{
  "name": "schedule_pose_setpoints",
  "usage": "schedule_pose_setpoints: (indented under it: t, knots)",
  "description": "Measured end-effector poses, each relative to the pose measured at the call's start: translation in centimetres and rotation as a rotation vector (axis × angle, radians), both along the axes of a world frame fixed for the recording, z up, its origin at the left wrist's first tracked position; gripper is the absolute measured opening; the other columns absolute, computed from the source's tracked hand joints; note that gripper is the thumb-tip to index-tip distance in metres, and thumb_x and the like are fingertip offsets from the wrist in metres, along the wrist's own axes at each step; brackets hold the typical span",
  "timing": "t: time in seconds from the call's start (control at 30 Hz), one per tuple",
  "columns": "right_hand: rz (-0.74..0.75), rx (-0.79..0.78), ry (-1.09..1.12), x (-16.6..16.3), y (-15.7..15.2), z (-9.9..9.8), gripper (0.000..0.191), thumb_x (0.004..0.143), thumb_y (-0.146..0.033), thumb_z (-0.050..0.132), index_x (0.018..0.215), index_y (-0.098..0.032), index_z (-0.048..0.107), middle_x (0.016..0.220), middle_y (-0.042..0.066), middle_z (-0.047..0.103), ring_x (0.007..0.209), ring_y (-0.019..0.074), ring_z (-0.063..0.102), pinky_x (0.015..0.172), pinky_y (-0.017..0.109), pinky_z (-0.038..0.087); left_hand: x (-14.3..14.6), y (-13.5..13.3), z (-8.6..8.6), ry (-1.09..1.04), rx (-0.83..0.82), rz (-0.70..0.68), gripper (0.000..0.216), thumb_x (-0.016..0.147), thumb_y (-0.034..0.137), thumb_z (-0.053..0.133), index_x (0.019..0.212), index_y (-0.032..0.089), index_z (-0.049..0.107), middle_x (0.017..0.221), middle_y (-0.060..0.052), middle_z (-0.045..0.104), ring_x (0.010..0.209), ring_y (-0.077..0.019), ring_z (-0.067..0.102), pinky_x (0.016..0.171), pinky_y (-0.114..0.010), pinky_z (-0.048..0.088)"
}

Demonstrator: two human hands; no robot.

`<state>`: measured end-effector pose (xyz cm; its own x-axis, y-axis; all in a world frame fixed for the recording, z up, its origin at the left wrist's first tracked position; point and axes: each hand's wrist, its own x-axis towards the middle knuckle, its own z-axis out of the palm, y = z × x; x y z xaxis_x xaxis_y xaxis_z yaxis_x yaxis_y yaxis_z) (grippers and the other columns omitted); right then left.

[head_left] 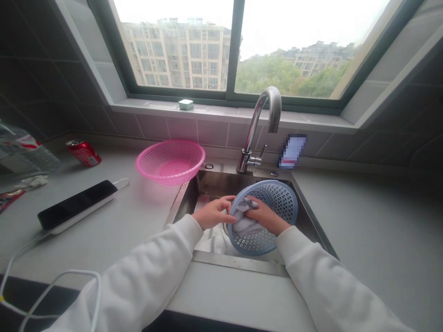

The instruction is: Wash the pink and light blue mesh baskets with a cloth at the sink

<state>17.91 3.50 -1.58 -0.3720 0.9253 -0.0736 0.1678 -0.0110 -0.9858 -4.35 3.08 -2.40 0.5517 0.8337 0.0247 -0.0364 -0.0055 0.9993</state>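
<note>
A blue plastic colander is tilted on its side over the sink, its open mouth facing left and toward me. My left hand grips its left rim, thumb in front and fingers behind. Inside the colander, my right hand presses a crumpled white-and-grey cloth against the inner wall near that rim. The right fingertips are partly buried in the cloth. White material with grey stripes lies on the sink bottom below, partly hidden by the colander.
A pink basket stands at the sink's back left corner. The faucet arches over the back edge, with a propped phone to its right. Leftward are a red can, a black-and-white device with a cable, and a plastic bottle.
</note>
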Motion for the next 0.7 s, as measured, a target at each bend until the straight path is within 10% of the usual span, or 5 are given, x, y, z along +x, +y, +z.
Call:
schedule_pose_setpoints:
  t: [0.27,0.53,0.7]
  knots:
    - [-0.437,-0.192,0.591,-0.2,0.6,0.5,0.023,0.068,-0.029,0.074,0.089,-0.025,0.065,0.074,-0.002,0.068,0.069,0.0198,0.062,0.068,0.034,0.053,0.2,0.2,-0.2,0.023,0.051,0.001,0.027,0.065,0.039,0.093,0.07,0.018,0.076,0.145,-0.012,0.054,0.143,-0.0375,0.044,0.125,-0.052,0.023]
    - [-0.161,-0.025,0.253,-0.4,0.3,-0.5,0.04,0.063,-0.02,0.078,0.102,-0.024,0.071,0.096,-0.002,0.074,0.091,0.0206,0.065,0.086,0.034,0.051,0.6,-0.4,0.2,-0.147,-0.125,0.029,0.045,0.057,0.047,0.097,0.067,0.013,0.07,0.138,-0.014,0.059,0.122,-0.0354,0.06,0.112,-0.052,0.042]
    - [-0.281,-0.084,0.438,-0.6,0.6,-0.5,0.036,0.066,-0.023,0.077,0.101,-0.025,0.067,0.09,-0.003,0.072,0.081,0.0192,0.064,0.079,0.033,0.052,0.7,-0.2,-0.3,-0.191,-0.148,0.146,0.05,0.06,0.044,0.096,0.086,0.016,0.065,0.141,-0.014,0.058,0.135,-0.0355,0.052,0.116,-0.052,0.037]
